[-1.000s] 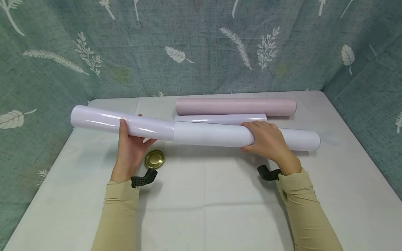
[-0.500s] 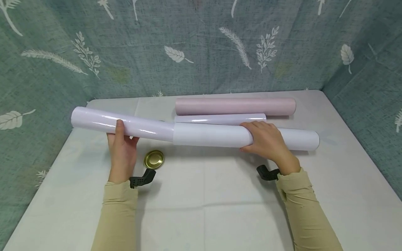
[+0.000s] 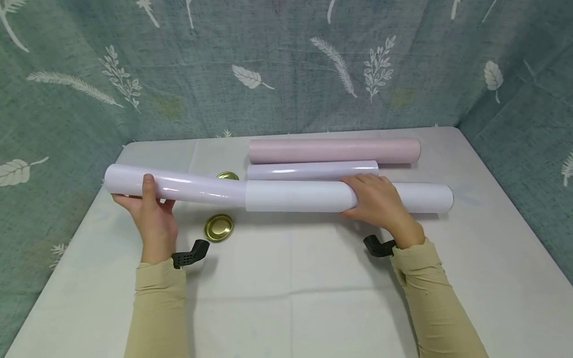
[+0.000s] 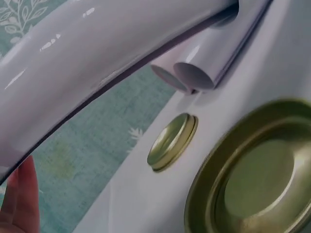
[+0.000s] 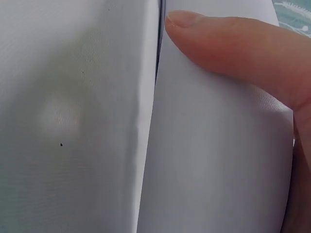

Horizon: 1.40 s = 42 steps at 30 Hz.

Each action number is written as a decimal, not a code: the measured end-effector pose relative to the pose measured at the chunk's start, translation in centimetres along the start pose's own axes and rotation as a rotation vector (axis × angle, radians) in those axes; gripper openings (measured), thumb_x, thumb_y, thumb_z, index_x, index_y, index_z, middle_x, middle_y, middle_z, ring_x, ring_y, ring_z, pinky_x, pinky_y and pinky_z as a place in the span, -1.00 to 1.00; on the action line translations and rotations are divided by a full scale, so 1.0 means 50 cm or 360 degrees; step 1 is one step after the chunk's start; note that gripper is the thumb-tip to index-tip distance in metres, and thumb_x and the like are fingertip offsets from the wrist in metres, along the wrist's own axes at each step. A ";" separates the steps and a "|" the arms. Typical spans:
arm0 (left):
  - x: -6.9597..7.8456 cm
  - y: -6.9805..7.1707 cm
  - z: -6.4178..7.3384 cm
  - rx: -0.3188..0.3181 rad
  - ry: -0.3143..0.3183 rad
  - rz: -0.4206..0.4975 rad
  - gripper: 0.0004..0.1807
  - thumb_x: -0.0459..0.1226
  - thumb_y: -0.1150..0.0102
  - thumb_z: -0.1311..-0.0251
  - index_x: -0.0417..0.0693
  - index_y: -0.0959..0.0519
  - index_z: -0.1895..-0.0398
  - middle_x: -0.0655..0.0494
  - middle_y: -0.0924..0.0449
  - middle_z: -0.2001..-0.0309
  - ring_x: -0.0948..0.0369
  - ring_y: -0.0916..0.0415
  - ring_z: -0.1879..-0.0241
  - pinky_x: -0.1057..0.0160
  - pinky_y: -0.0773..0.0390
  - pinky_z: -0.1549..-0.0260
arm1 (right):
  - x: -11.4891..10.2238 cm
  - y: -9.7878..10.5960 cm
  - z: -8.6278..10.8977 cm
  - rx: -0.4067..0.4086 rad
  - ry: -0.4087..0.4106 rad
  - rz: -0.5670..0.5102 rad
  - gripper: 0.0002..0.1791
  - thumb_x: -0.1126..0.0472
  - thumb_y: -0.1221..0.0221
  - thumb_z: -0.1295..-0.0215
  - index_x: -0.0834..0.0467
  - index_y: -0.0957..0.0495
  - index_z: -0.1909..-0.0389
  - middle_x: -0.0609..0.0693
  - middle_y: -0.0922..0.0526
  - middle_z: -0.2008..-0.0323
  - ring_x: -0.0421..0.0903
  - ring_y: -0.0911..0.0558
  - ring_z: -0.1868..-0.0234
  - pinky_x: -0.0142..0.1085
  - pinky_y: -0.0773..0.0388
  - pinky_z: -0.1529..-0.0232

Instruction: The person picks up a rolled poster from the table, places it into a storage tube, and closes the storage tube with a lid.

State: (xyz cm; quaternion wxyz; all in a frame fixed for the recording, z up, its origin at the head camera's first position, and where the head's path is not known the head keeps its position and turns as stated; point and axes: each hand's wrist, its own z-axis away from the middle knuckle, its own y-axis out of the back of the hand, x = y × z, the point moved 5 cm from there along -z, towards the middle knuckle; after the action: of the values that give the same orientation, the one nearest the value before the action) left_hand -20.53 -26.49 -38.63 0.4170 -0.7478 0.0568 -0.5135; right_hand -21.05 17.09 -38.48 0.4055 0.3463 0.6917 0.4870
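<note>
My left hand [image 3: 155,224] holds a glossy pale lavender roll [image 3: 197,190] near its left end, thumb across the front and fingers beneath. The roll's left end is raised, and its right end goes into the open left end of a matte white tube [image 3: 295,196]. Over the tube's middle, my right hand [image 3: 378,205] grips from above. In the right wrist view its thumb [image 5: 228,43] presses along the white surface [image 5: 209,155]. The left wrist view has the glossy roll [image 4: 107,53] crossing above, bent, with left fingertips [image 4: 26,194] below it.
Behind the white tube lie a shorter glossy lavender roll [image 3: 313,170] and a pink roll [image 3: 335,151]. One gold lid [image 3: 219,227] lies in front of the held roll; another gold lid [image 3: 228,175] shows behind it. A patterned curtain [image 3: 286,69] surrounds the white table [image 3: 286,318].
My left hand has slid left along the glossy roll, toward its outer end, which has come down slightly. The second gold lid has come into sight. The right hand keeps its grip.
</note>
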 end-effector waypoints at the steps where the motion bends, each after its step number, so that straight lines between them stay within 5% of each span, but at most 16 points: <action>1: 0.002 0.005 -0.001 0.0017 -0.0010 -0.0015 -0.18 -0.31 -0.26 0.00 0.42 0.02 -0.19 0.02 -0.16 -0.12 0.02 -0.34 0.06 0.07 -0.47 0.27 | -0.001 -0.002 -0.001 -0.0004 0.0003 0.0000 -0.15 -0.19 -0.39 0.34 -0.04 -0.37 -0.10 -0.01 -0.49 0.00 0.02 -0.39 -0.06 -0.02 -0.28 0.10; 9: -0.004 0.030 -0.001 0.0135 0.0062 0.0067 -0.25 -0.25 -0.26 -0.01 0.32 0.01 -0.13 0.02 -0.17 -0.11 0.04 -0.34 0.08 0.10 -0.49 0.32 | -0.005 -0.011 -0.003 -0.0054 0.0012 0.0008 -0.15 -0.20 -0.40 0.35 -0.03 -0.38 -0.09 0.01 -0.48 0.00 0.04 -0.39 -0.06 0.00 -0.26 0.07; 20: -0.014 0.049 -0.011 0.0289 0.0220 0.0061 -0.35 -0.29 -0.26 -0.01 0.21 -0.11 -0.09 0.08 -0.14 -0.11 0.12 -0.22 -0.06 0.12 -0.35 0.08 | -0.004 -0.020 -0.004 -0.0081 0.0028 0.0050 -0.12 -0.24 -0.38 0.37 0.01 -0.39 -0.09 0.03 -0.49 0.00 0.05 -0.40 -0.04 0.03 -0.26 0.06; 26: -0.019 0.055 -0.015 0.0307 0.0218 0.0052 -0.38 -0.28 -0.26 -0.01 0.17 -0.13 -0.08 0.08 -0.15 -0.10 0.13 -0.22 -0.05 0.13 -0.33 0.07 | -0.004 -0.025 -0.004 -0.0077 0.0026 0.0056 -0.12 -0.24 -0.38 0.38 0.00 -0.39 -0.08 0.04 -0.49 0.01 0.05 -0.41 -0.02 0.03 -0.26 0.05; 33: -0.017 0.068 -0.010 0.0349 0.0224 -0.0186 -0.52 -0.13 -0.13 -0.13 0.11 -0.21 -0.09 0.08 -0.20 -0.07 0.18 -0.21 -0.05 0.14 -0.20 0.00 | -0.005 -0.031 -0.007 -0.0075 0.0015 0.0079 -0.12 -0.25 -0.38 0.38 0.00 -0.39 -0.08 0.02 -0.49 0.01 0.04 -0.41 -0.03 0.02 -0.25 0.04; 42: -0.011 0.065 -0.010 0.0359 0.0238 -0.0425 -0.55 -0.30 -0.09 -0.16 0.02 -0.24 -0.11 0.16 -0.14 -0.14 0.21 -0.12 -0.11 0.16 -0.14 -0.07 | -0.008 -0.030 -0.006 -0.0099 0.0024 0.0081 -0.11 -0.25 -0.38 0.36 0.03 -0.37 -0.10 0.06 -0.48 0.00 0.07 -0.40 -0.03 0.04 -0.25 0.04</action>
State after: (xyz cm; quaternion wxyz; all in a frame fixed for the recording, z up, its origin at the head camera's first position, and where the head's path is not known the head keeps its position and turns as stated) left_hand -20.07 -28.57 -41.20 0.4208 -0.6570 -0.0702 -0.6215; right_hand -21.27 16.20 -39.76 0.3984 0.3474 0.6703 0.5209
